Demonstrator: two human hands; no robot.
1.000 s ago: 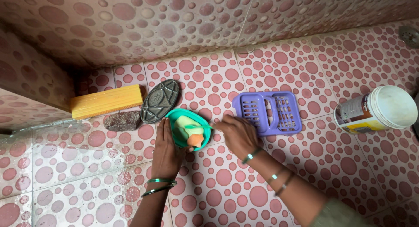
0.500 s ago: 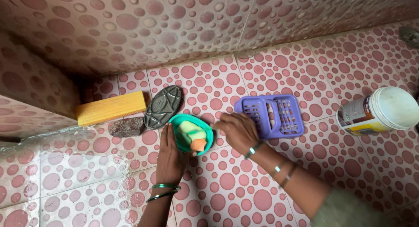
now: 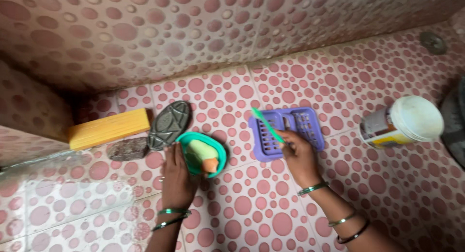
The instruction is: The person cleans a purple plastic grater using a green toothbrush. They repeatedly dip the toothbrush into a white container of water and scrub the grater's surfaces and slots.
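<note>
- Far left of the left grip: yellow block (image 3: 108, 129) lying flat on the tiled floor (image 3: 252, 208), close to the wall.
- Just right of that, below it: dark reddish stone (image 3: 128, 149), touching the floor, beside the block's lower edge.
- Next along, up-left of the left grip: grey oval lid (image 3: 168, 118), embossed pattern facing up, tilted on the diagonal.
- Left hand (image 3: 177, 177) palm-down on the floor, fingers spread and resting against the left rim of the green soap dish (image 3: 219, 152); pressing, not pinching. Green bangles on the wrist.
- In the dish, right at the left grip's fingertips: pale green soap bar (image 3: 200, 149), with a small orange soap piece (image 3: 210, 165) at its near end.
- Between the two grips: bare spotted tile only.
- Right hand (image 3: 300, 157) closed, pinching a thin green strip (image 3: 267, 124) that slants up-left from the grip, over the purple basket tray (image 3: 269, 150).
- Purple tray under and just beyond the right grip, slotted, flat on the floor.
- Well to the right of the right grip: white tub (image 3: 403, 121) lying on its side, pale lid facing the camera.
</note>
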